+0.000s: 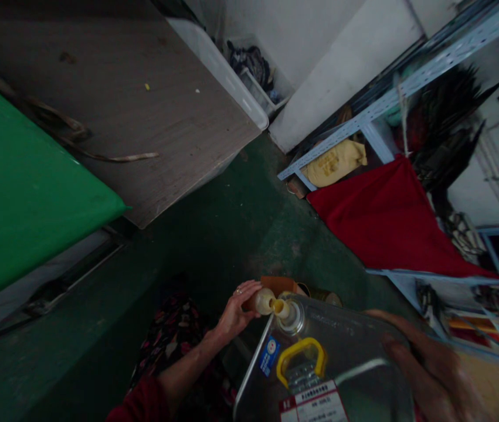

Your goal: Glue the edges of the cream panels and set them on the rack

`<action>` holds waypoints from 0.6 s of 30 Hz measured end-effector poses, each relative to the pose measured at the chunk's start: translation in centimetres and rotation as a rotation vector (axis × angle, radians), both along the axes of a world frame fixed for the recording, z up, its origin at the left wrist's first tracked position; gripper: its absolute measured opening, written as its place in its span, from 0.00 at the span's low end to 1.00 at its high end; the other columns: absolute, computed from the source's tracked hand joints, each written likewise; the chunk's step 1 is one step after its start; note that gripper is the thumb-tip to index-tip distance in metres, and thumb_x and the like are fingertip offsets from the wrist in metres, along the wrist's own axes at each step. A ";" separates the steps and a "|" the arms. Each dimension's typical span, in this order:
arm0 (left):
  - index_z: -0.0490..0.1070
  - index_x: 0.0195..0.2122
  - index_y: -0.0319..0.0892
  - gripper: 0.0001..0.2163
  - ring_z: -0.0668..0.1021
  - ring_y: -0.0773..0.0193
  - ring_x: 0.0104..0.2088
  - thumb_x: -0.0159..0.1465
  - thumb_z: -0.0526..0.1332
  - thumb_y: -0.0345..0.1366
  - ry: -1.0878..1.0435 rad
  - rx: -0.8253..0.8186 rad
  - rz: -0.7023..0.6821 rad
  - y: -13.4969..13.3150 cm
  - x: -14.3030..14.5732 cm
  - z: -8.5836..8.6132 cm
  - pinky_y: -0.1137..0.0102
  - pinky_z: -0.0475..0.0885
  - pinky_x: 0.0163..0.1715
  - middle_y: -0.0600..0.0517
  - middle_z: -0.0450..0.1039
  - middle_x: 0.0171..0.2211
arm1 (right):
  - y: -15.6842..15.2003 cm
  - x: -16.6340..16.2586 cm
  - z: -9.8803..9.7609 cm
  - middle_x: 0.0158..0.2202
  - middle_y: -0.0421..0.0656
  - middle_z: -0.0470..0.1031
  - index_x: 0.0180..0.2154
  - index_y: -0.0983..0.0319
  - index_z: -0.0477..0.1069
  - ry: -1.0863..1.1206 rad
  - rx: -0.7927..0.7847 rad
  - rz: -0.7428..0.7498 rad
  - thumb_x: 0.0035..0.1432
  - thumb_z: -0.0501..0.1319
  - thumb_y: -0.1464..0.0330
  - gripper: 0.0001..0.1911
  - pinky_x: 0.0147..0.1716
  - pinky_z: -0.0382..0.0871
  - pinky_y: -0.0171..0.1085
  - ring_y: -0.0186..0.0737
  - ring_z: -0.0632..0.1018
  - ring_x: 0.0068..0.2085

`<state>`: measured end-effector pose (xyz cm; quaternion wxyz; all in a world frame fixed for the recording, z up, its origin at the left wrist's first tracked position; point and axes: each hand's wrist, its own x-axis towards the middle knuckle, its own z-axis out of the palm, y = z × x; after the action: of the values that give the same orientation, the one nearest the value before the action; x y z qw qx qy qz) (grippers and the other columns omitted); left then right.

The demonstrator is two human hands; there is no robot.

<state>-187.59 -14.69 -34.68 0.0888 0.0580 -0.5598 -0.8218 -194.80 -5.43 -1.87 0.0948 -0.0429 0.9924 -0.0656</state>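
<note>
A large metal can (363, 346) is tilted in front of me, with a yellow handle (302, 354), a blue sticker and a white-and-red label on its top. My right hand (434, 363), partly blurred, grips the can's right end. At the can's yellowish spout (281, 308), my left hand (240, 305) has its fingers wrapped round a small pale translucent bottle (264, 300). The bottle's mouth is right up against the spout. Whether liquid is flowing between them, I cannot tell.
An orange-brown box (278, 285) stands on the green floor (231, 228) behind the can. A wooden-topped table (152, 117) with a green sheet (24, 187) is at left. Blue metal shelves (376, 140) with a red cloth (390, 223) and a yellowish sack (336, 163) line the right.
</note>
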 end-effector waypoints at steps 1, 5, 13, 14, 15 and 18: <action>0.70 0.55 0.45 0.28 0.69 0.46 0.58 0.54 0.69 0.48 -0.003 0.001 -0.002 0.0 0.0 0.1 0.48 0.61 0.59 0.41 0.72 0.55 | -0.1 0.0 0.0 0.44 0.37 0.78 0.45 0.55 0.73 0.002 0.000 0.000 0.59 0.54 0.54 0.19 0.55 0.65 0.35 0.43 0.75 0.50; 0.71 0.55 0.45 0.28 0.69 0.45 0.58 0.54 0.69 0.47 -0.006 0.016 0.003 -0.1 0.1 0.1 0.48 0.60 0.59 0.41 0.72 0.55 | -0.3 0.1 0.0 0.44 0.37 0.78 0.44 0.55 0.73 0.010 -0.024 0.015 0.59 0.54 0.53 0.19 0.55 0.64 0.34 0.42 0.76 0.50; 0.71 0.55 0.45 0.28 0.69 0.45 0.59 0.54 0.70 0.47 -0.002 0.033 0.003 0.1 0.1 -0.1 0.47 0.59 0.60 0.41 0.72 0.55 | 0.0 0.0 0.0 0.44 0.36 0.78 0.45 0.54 0.72 0.005 -0.035 0.025 0.59 0.54 0.53 0.18 0.55 0.65 0.33 0.42 0.76 0.50; 0.71 0.55 0.45 0.28 0.69 0.45 0.59 0.54 0.69 0.47 -0.001 0.032 0.001 0.1 0.1 -0.1 0.47 0.58 0.60 0.41 0.72 0.55 | 0.1 0.0 0.0 0.44 0.36 0.78 0.45 0.54 0.72 0.005 -0.024 0.025 0.59 0.54 0.54 0.18 0.55 0.65 0.33 0.42 0.76 0.50; 0.71 0.55 0.45 0.28 0.69 0.45 0.59 0.54 0.69 0.47 0.000 0.032 -0.001 0.1 0.1 0.0 0.47 0.58 0.60 0.41 0.72 0.55 | 0.2 -0.1 0.0 0.44 0.36 0.78 0.45 0.54 0.73 0.004 -0.010 0.026 0.59 0.54 0.53 0.18 0.55 0.65 0.34 0.42 0.76 0.50; 0.70 0.55 0.45 0.29 0.69 0.45 0.59 0.54 0.69 0.49 0.000 0.028 -0.006 0.0 0.1 0.1 0.48 0.59 0.60 0.41 0.71 0.55 | 0.3 -0.2 0.0 0.44 0.36 0.78 0.45 0.54 0.73 0.005 0.016 0.037 0.60 0.54 0.53 0.18 0.54 0.66 0.34 0.43 0.76 0.50</action>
<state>-187.53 -14.73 -34.61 0.0853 0.0575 -0.5484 -0.8298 -194.96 -5.11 -1.85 0.0938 -0.0608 0.9922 -0.0558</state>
